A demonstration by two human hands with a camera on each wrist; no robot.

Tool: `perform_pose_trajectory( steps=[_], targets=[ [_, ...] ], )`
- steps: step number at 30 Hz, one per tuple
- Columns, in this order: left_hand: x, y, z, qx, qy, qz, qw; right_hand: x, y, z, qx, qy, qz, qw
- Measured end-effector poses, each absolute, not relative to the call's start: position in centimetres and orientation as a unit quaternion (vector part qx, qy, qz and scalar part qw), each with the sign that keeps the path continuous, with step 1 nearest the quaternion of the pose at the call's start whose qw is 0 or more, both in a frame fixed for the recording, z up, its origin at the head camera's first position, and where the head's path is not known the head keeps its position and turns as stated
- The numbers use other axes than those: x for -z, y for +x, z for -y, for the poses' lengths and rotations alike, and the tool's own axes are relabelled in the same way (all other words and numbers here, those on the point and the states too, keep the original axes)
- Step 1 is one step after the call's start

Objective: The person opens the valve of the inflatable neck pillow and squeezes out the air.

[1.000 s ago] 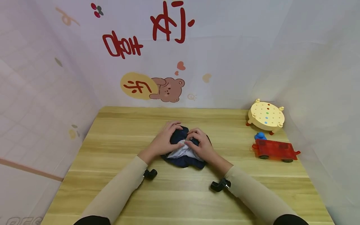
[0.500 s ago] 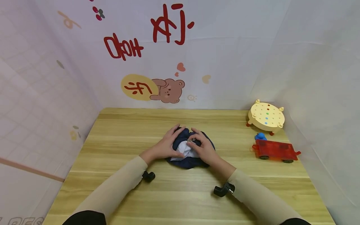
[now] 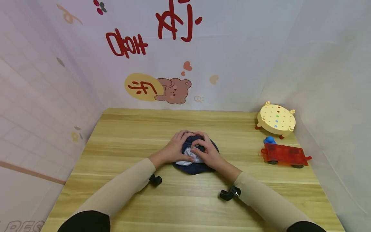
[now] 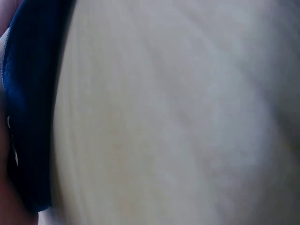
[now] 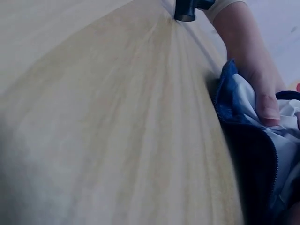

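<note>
A navy blue zippered pouch (image 3: 195, 169) with white lining (image 3: 185, 162) lies opened out on the wooden table. My left hand (image 3: 174, 150) grips its left side, thumb on the lining and fingers around the far edge. On the right side, my right hand (image 3: 211, 155) holds the cloth with bent fingers, thumb and forefinger close together near a small shiny spot too small to identify. The right wrist view shows zip teeth along the navy edge of the pouch (image 5: 248, 145) and the left thumb (image 5: 268, 107) pressed into the lining. In the left wrist view only a navy strip (image 4: 33, 84) shows.
Toward the table's back right corner stands a round cream pegged toy (image 3: 275, 119) on short legs. In front of it are a small blue toy (image 3: 270, 140) and a red toy wagon (image 3: 287, 154). White printed cloth (image 3: 237, 58) walls the back and sides.
Both hands have drawn closer together, their fingertips now nearly meeting at the far edge. The pouch is bunched narrower and rounder, and less white lining shows.
</note>
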State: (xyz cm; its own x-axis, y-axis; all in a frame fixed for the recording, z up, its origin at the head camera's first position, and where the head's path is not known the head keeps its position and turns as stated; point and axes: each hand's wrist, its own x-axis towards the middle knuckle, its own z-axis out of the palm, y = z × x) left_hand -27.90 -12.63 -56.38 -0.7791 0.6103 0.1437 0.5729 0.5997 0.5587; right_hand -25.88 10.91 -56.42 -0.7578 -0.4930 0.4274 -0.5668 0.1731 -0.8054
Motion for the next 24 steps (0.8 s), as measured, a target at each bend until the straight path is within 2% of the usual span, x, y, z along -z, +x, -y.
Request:
perform_pose_trajectory(
  steps=[4,13,24],
  targets=[
    [56.6,-28.1,12.5,-0.301,0.332,-0.893,0.022,56.0,-25.8,-10.8,-0.534,0.353,0.768,0.034],
    [57.0,-28.5,12.5,-0.302,0.333,-0.893,0.035,58.3,-27.0,-11.3,-0.518,0.337,0.786,0.020],
    [56.7,-28.6,12.4,-0.311,0.337,-0.888,0.038,58.3,-27.2,-11.1,-0.502,0.339,0.795,0.035]
  ],
)
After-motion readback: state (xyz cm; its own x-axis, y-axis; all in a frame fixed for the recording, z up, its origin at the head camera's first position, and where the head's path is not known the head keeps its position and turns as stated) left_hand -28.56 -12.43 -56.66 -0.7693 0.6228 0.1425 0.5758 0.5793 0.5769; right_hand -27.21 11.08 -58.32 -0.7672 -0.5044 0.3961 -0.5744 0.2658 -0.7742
